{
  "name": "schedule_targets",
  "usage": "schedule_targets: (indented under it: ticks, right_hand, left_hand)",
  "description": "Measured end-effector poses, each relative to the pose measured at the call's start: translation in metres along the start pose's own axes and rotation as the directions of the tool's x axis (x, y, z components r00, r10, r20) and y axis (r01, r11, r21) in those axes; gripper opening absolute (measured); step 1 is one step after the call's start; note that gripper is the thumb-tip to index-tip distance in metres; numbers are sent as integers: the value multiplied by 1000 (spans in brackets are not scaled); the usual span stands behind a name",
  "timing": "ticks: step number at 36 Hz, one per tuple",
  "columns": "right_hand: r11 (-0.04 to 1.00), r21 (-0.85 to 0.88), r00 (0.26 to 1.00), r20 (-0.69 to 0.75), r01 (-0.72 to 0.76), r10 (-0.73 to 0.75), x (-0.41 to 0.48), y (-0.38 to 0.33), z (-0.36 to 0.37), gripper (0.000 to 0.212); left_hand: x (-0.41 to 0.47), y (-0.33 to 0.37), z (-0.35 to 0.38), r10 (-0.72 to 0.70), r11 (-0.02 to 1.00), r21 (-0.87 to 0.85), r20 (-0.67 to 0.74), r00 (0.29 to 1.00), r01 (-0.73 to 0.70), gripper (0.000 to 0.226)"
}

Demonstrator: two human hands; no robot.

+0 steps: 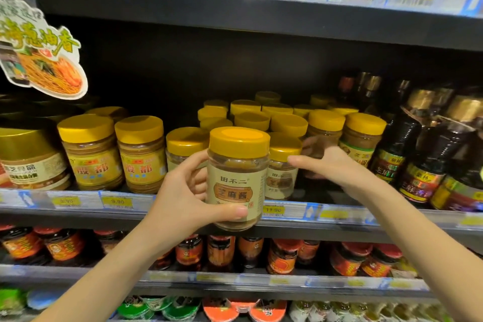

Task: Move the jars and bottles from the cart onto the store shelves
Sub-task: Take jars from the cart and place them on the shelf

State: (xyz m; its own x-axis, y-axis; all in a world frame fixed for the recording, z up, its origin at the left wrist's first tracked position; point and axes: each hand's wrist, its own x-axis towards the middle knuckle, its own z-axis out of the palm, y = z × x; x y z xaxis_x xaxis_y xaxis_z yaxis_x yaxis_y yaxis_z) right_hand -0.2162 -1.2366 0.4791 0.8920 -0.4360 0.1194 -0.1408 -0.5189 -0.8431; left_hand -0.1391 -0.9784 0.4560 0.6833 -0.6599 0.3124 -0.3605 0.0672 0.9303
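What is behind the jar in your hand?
More yellow-lidded jars stand on the shelf behind the held jar. It covers part of the nearest ones, so whether a free gap lies right behind it cannot be seen.

Left grip (pixel 183 191), right grip (pixel 337 167): bare, slim fingers, short plain nails. Forearms bare to frame edge.

The middle shelf (pixel 78 214) I faced carried, from left to right, a wide gold-lidded jar (pixel 31 162), two yellow-lidded jars with orange labels (pixel 94 157), a block of yellow-lidded paste jars (pixel 252 120) standing several rows deep, and dark sauce bottles (pixel 407 149) at the right end. The lower shelf (pixel 261 288) carried a row of dark red-lidded jars (pixel 62 243) with red-orange labels. Yellow price tags (pixel 117 202) ran along both front edges.
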Motion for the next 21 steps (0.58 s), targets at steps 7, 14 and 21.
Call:
schedule_targets:
  ticks: [7,14,21]
  right_hand:
    - [978,70,978,54,198,-202,-37,-71,-39,74]
    - [949,-203,965,157,239,-210,-52,-94,-34,90]
    - [934,-228,961,102,275,-258,-56,-88,-42,84]
  left_hand:
    - [14,21,37,29,999,-34,-9,1000,-29,92]
    - [23,31,72,78,994,-76,14,997,-77,81]
    - [25,33,82,126,992,-21,65,990,-125,86]
